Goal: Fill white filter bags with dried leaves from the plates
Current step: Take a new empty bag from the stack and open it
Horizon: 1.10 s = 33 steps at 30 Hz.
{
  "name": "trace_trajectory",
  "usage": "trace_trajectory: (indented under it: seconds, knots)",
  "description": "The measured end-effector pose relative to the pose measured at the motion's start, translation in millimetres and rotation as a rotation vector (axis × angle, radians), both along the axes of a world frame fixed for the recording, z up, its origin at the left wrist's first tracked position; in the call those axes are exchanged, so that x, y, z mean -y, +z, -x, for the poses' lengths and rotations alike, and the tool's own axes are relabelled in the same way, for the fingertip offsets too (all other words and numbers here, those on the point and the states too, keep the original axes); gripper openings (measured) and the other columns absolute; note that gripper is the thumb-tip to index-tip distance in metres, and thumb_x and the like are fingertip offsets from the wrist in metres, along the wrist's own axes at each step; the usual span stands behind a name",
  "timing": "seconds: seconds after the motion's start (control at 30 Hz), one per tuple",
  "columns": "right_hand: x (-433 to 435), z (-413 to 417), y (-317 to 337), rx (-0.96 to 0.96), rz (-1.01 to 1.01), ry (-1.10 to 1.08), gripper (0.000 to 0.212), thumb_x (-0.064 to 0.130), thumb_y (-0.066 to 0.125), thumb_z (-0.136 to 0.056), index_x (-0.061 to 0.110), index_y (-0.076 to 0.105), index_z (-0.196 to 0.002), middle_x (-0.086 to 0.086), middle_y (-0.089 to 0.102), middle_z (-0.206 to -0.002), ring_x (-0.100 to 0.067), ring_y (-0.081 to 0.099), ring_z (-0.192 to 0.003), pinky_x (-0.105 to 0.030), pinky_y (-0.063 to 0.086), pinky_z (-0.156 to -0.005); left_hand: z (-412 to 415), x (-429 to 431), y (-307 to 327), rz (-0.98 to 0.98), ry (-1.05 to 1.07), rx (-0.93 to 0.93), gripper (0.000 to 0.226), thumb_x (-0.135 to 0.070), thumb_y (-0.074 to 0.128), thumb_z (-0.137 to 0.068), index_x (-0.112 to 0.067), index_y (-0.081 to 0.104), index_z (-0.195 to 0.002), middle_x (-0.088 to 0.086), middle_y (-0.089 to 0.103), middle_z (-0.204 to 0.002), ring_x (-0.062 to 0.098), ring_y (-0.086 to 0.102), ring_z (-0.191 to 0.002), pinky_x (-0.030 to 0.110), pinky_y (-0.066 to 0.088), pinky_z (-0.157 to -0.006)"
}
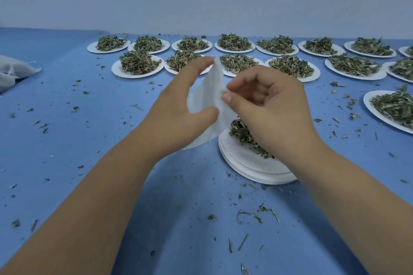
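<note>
Both forearms reach forward over the blue table (89, 140). The left hand (178, 105) holds a white filter bag (207, 94) between thumb and raised fingers; the right hand (268, 105) pinches its edge, just above a stack of plates (257, 172) bearing dried leaves (240, 131). Beyond stand rows of leaf-heaped plates (116, 70).

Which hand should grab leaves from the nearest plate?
Right. The left hand grips the filter bag between thumb and fingers; the right hand only pinches its edge and sits over the leaves on the nearest plate.
</note>
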State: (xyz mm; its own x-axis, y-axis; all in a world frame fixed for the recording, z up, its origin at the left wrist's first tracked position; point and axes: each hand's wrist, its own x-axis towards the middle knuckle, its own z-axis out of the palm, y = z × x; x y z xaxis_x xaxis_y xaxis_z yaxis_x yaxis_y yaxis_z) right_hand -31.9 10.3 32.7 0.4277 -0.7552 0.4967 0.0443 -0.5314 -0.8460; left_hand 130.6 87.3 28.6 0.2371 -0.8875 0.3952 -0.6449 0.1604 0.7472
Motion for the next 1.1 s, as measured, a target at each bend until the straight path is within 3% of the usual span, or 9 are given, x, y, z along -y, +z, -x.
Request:
trace_trajectory:
  seconds: [0.13, 0.2, 0.27, 0.43, 0.6, 0.73, 0.83, 0.97, 1.1]
  knots:
    - [0.0, 3.3, -1.0, -0.128, 0.190, -0.091, 0.014, 0.012, 0.076, -0.086, 0.024, 0.070, -0.090, 0.017, 0.069, -0.087, 0.002, 0.065, -0.092, -0.015, 0.049, -0.079, -5.3, -2.9, 6.7, 0.177, 0.051, -0.154, 0.052, -0.015, 0.073, -0.079, -0.031, 0.062, -0.127, -0.010, 0.070, -0.111, 0.003, 0.062, -0.116, 0.035, 0.046, -0.105]
    - [-0.8, 4.9, -2.8, -0.193, 0.341, -0.202, 0.011, 0.017, 0.074, -0.088, 0.026, 0.070, -0.092, 0.019, 0.064, -0.086, 0.007, 0.057, -0.093, -0.007, 0.040, -0.078, -7.9, -4.7, 10.5, 0.233, 0.083, -0.129, 0.031, -0.017, 0.076, -0.079, -0.031, 0.073, -0.107, -0.009, 0.072, -0.099, 0.008, 0.067, -0.102, 0.037, 0.051, -0.101]
    - [-1.0, 4.5, -4.7, -0.220, 0.472, -0.267, 0.009, 0.017, 0.074, -0.089, 0.024, 0.071, -0.093, 0.020, 0.057, -0.084, 0.000, 0.053, -0.093, -0.010, 0.039, -0.078, -5.7, -6.0, 10.4, 0.241, 0.069, -0.086, 0.020, -0.017, 0.076, -0.082, -0.031, 0.076, -0.096, -0.012, 0.075, -0.097, 0.008, 0.068, -0.101, 0.035, 0.052, -0.097]
    - [-0.3, 3.0, -10.0, -0.182, 0.614, -0.294, 0.012, 0.014, 0.074, -0.090, 0.022, 0.077, -0.096, 0.008, 0.069, -0.088, -0.010, 0.056, -0.095, -0.015, 0.043, -0.079, 1.1, -4.0, 8.3, 0.219, 0.010, 0.000, 0.019, -0.012, 0.069, -0.092, -0.023, 0.078, -0.104, -0.014, 0.073, -0.108, 0.000, 0.064, -0.108, 0.014, 0.046, -0.093]
    - [3.8, 2.5, -11.0, -0.176, 0.800, -0.348, 0.013, 0.009, 0.073, -0.090, 0.013, 0.076, -0.102, 0.002, 0.072, -0.104, -0.020, 0.057, -0.102, -0.026, 0.044, -0.090, -0.8, -1.8, 5.4, 0.359, 0.180, 0.195, 0.019, -0.016, 0.065, -0.095, -0.021, 0.077, -0.109, -0.018, 0.071, -0.104, 0.005, 0.065, -0.105, 0.021, 0.049, -0.091]
    - [1.3, 0.8, -15.0, -0.178, 0.704, -0.253, 0.021, 0.008, 0.071, -0.091, 0.016, 0.074, -0.111, 0.002, 0.069, -0.116, -0.006, 0.058, -0.102, -0.015, 0.044, -0.091, -6.9, 2.0, 3.7, 0.400, 0.219, 0.305, 0.015, -0.017, 0.068, -0.093, -0.022, 0.077, -0.104, -0.022, 0.064, -0.101, 0.013, 0.065, -0.102, 0.031, 0.052, -0.093]
    - [0.3, -0.6, -18.2, -0.236, 0.654, -0.176, 0.027, 0.011, 0.071, -0.091, 0.021, 0.071, -0.116, 0.009, 0.066, -0.122, 0.001, 0.056, -0.102, -0.010, 0.040, -0.088, -7.5, 3.9, 2.5, 0.431, 0.191, 0.365, 0.012, -0.001, 0.070, -0.084, -0.010, 0.077, -0.088, -0.011, 0.067, -0.097, 0.010, 0.062, -0.094, 0.029, 0.050, -0.088]
    - [1.5, -2.1, -19.9, -0.181, 0.695, -0.194, 0.022, 0.008, 0.070, -0.091, 0.020, 0.074, -0.109, 0.009, 0.070, -0.115, -0.003, 0.063, -0.097, -0.012, 0.045, -0.081, -2.3, 4.4, 6.9, 0.366, 0.203, 0.328, 0.011, -0.002, 0.064, -0.076, -0.012, 0.067, -0.075, -0.004, 0.066, -0.087, 0.016, 0.060, -0.088, 0.036, 0.050, -0.084]
    - [0.1, -2.5, -21.0, -0.179, 0.646, -0.127, 0.027, 0.003, 0.069, -0.089, 0.021, 0.073, -0.109, 0.014, 0.071, -0.113, 0.009, 0.058, -0.084, -0.001, 0.036, -0.073, 4.8, 1.4, 5.7, 0.427, 0.155, 0.466, 0.016, 0.005, 0.070, -0.077, -0.005, 0.061, -0.068, 0.007, 0.067, -0.090, 0.015, 0.054, -0.087, 0.007, 0.034, -0.077]
